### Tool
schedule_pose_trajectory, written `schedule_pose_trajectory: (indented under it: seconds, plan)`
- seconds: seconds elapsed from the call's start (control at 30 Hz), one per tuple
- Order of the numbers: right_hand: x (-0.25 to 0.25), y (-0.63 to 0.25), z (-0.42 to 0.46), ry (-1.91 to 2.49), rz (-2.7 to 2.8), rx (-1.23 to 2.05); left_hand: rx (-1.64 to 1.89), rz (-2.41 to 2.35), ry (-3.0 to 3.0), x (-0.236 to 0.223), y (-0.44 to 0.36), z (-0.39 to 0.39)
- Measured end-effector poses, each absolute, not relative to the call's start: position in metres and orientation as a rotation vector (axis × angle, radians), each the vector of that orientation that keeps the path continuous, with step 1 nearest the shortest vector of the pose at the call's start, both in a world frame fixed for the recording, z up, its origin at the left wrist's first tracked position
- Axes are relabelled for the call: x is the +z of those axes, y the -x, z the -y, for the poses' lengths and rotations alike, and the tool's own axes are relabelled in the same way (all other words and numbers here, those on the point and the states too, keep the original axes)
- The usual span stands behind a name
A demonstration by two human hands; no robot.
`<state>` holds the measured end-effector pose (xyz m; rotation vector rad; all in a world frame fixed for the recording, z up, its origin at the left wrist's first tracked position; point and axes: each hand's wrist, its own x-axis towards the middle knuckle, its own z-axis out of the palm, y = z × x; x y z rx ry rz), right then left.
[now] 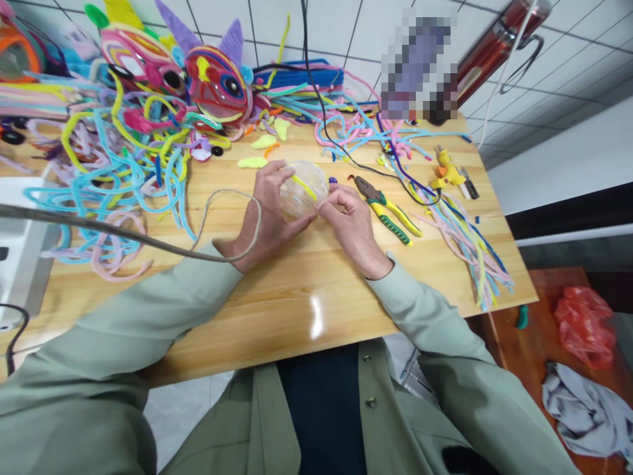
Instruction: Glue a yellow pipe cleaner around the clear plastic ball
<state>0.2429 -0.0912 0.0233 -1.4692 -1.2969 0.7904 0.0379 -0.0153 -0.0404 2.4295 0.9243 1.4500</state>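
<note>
A clear, rounded plastic ball (295,199) sits above the wooden table, with my left hand (264,214) wrapped round its left side and underside. Across its top runs a short yellow pipe cleaner (304,187). Thumb and forefinger of my right hand (352,225) are pinched at the lower right end of that yellow piece, against the ball. Pliers (388,211) with yellow and green handles lie just right of my right hand. Small yellow fuzzy pieces (264,141) rest beyond the ball.
Two colourful fuzzy masks (217,82) stand at the back left, above tangled pipe cleaners (113,171). A yellow glue gun (448,170) lies right, beside a pipe-cleaner bundle (469,244). A grey cable (123,231) loops over my left wrist. A red thermos (494,49) stands behind.
</note>
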Motion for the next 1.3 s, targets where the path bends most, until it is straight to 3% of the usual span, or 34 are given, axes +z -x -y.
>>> schedule_pose_trajectory:
  seconds: [0.7, 1.0, 1.2, 1.3]
  plan:
    - [0.024, -0.244, 0.091, 1.468, 1.306, 0.788, 1.447, -0.737, -2.439, -0.034, -0.037, 0.011]
    - [0.033, -0.247, 0.090, 1.453, 1.291, 0.871, 1.140, -0.878, -2.505, -0.031, -0.031, 0.008]
    - [0.063, -0.266, 0.098, 1.445, 1.382, 0.873, 1.325, -0.860, -2.422, -0.033, -0.034, 0.004]
    - [0.097, -0.276, 0.101, 1.500, 1.530, 0.720, 1.328, -0.842, -2.329, -0.028, -0.036, 0.007]
